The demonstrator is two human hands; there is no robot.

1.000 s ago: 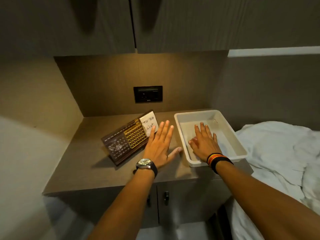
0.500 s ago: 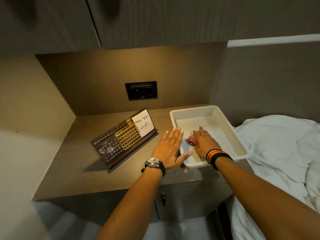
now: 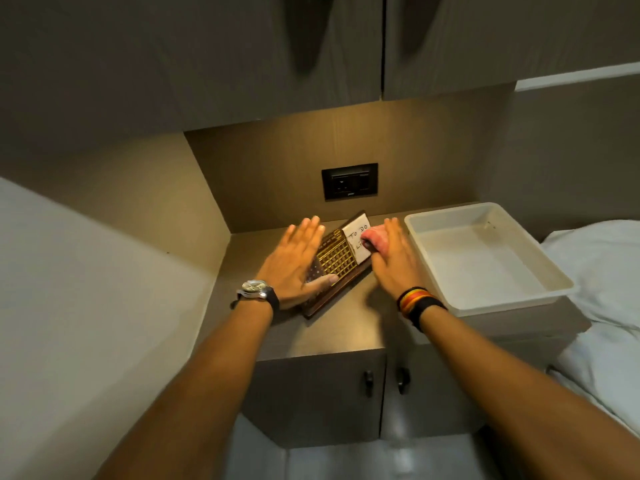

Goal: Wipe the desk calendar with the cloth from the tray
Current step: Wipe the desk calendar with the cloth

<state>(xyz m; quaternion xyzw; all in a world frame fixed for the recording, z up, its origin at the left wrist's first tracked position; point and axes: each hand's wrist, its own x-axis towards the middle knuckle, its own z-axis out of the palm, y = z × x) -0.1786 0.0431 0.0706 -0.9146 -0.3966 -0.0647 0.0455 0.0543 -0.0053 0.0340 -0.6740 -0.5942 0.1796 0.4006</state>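
The desk calendar [image 3: 337, 256], dark wood with a gold grid and a white "To Do" note, leans on the countertop. My left hand [image 3: 298, 261] lies flat over its left part, fingers spread, thumb on its lower face. My right hand [image 3: 393, 258] presses a pink cloth [image 3: 375, 237] against the white note at the calendar's right end. The cloth shows only under my fingers. The white tray [image 3: 568, 289] sits to the right with nothing visible in it.
A black wall socket [image 3: 349, 181] is on the back panel above the calendar. Overhead cabinets hang above. Two cabinet doors with dark handles [image 3: 384, 381] are below the countertop. White bedding [image 3: 602, 292] lies at the right, behind the tray.
My right hand lifted the pink cloth out of the tray and carried it left onto the calendar. My left hand moved left from beside the tray onto the calendar's left part.
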